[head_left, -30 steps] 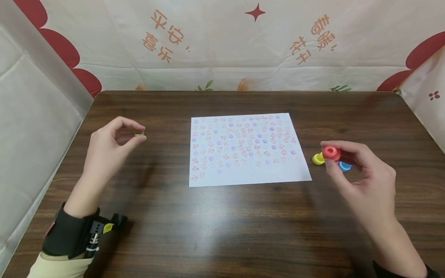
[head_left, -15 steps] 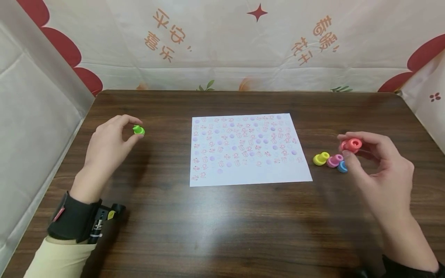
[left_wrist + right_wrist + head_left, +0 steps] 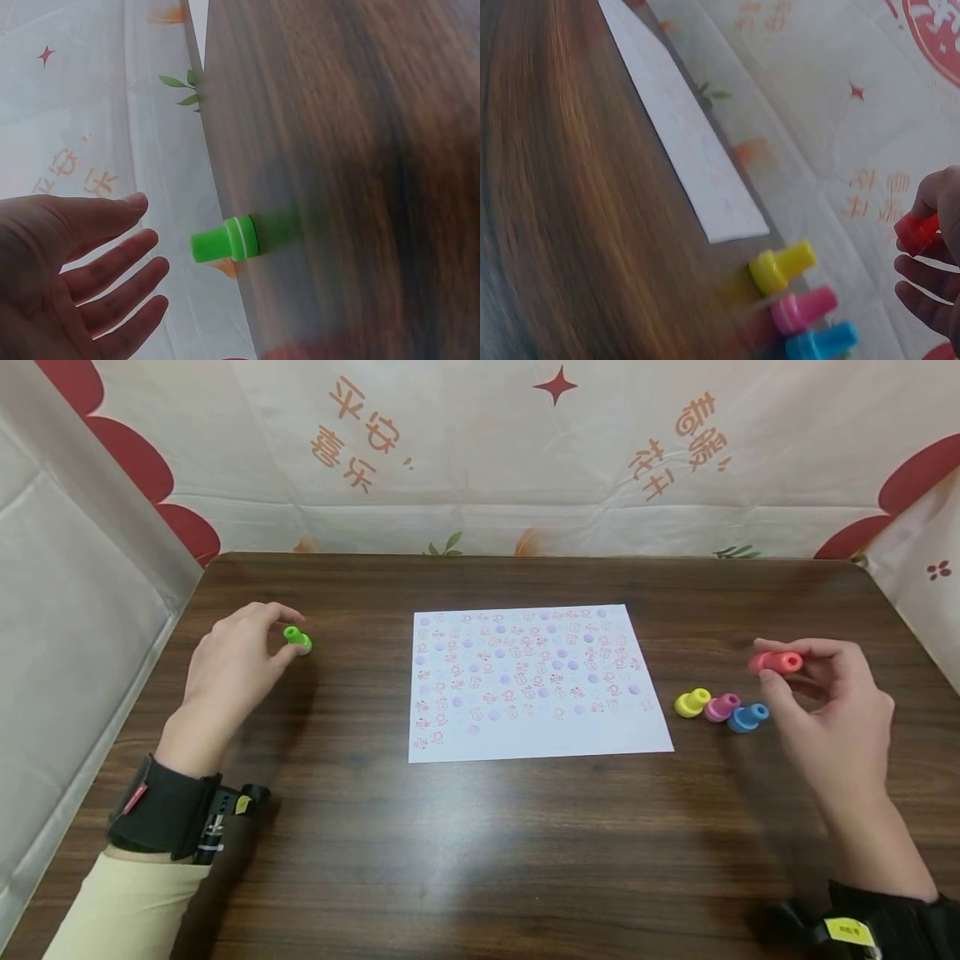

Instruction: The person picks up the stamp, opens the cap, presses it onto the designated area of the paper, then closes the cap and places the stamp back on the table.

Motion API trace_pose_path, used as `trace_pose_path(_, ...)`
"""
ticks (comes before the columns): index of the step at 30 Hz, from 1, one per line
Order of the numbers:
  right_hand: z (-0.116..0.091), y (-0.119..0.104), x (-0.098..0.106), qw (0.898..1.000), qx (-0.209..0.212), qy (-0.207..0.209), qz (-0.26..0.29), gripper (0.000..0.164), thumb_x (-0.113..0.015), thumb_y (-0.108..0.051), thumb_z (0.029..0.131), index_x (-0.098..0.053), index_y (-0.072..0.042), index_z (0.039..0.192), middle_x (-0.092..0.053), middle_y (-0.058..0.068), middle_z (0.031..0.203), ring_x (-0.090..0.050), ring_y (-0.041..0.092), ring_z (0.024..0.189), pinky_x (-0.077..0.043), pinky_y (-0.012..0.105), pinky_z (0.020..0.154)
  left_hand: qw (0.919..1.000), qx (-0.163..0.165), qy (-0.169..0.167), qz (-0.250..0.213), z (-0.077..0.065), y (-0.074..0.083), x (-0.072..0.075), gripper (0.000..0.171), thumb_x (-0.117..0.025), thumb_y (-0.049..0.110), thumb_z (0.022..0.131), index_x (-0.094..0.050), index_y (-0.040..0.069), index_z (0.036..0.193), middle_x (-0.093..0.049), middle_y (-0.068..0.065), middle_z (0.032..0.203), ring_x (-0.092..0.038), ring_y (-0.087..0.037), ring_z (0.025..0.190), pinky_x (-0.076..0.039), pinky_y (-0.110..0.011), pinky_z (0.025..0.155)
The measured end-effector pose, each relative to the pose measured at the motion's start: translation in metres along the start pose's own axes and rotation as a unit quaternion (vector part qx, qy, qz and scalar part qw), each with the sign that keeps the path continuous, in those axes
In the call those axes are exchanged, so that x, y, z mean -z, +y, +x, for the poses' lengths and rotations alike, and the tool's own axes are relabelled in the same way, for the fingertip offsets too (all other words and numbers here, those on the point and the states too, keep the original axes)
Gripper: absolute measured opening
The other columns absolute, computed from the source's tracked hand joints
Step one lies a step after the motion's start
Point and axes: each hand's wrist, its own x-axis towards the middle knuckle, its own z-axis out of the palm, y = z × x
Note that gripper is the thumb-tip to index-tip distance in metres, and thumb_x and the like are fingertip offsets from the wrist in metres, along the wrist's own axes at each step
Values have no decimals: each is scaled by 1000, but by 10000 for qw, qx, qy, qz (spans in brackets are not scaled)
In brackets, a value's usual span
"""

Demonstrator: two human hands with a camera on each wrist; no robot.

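A green stamp [image 3: 217, 240] stands upright on the table, close by my left hand [image 3: 236, 660]. In the left wrist view a gap shows between the stamp and my fingers, which are loose and hold nothing. My right hand [image 3: 840, 718] pinches a red stamp [image 3: 776, 663] between thumb and fingers, tilted and raised above the table. To the left of that hand stand a yellow stamp [image 3: 692, 702], a pink stamp [image 3: 722, 707] and a blue stamp [image 3: 747, 717] in a short row. A white sheet of paper [image 3: 540, 739] covered in small red and purple prints lies between the hands.
The dark wooden table [image 3: 450, 860] reaches back to a printed white cloth [image 3: 480, 460]. More white cloth hangs along the left side. Black bands with small devices are on both wrists.
My left hand has set the green stamp upright and released it. My right hand has moved right and slightly back with the red stamp, uncovering the pink and blue stamps.
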Motion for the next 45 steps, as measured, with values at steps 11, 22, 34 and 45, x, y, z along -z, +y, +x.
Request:
trace_pose_path(11, 7, 30, 0, 9915, -1155, -325, -504, 41, -67, -26, 95, -58, -13, 132, -63, -10, 127, -47, -17, 102, -43, 2, 93, 9970, 188, -588, 473, 6, -9, -6, 47, -70, 16, 94, -55, 10, 138, -52, -25, 142, -56, -47, 116, -50, -59, 80)
trace_pose_path(22, 6, 52, 4, 9879, -845, -970, -860, 38, -67, -21, 95, -60, 1, 124, -50, 8, 128, -34, -8, 105, -28, -9, 72, 9968, 131, -684, 383, 5, -12, -7, 41, -69, 12, 93, -57, 5, 132, -54, -27, 135, -55, -47, 113, -48, -61, 87)
trace_pose_path(34, 6, 63, 3, 9814, -876, -1307, -1100, 33, -65, -16, 96, -61, 3, 122, -48, 26, 134, -45, 31, 114, -25, -5, 66, 9979, 37, -598, 233, 4, -13, -10, 29, -67, 7, 94, -60, 2, 122, -57, -27, 127, -57, -44, 106, -48, -59, 85)
trace_pose_path(45, 4, 71, 3, 9728, -948, -1678, -1281, 36, -64, -16, 96, -58, 5, 125, -42, 35, 138, -40, 52, 120, -39, 59, 84, 9978, -7, -622, 211, 2, -12, -9, 31, -67, 7, 94, -55, 2, 122, -58, -26, 117, -58, -43, 102, -48, -57, 81)
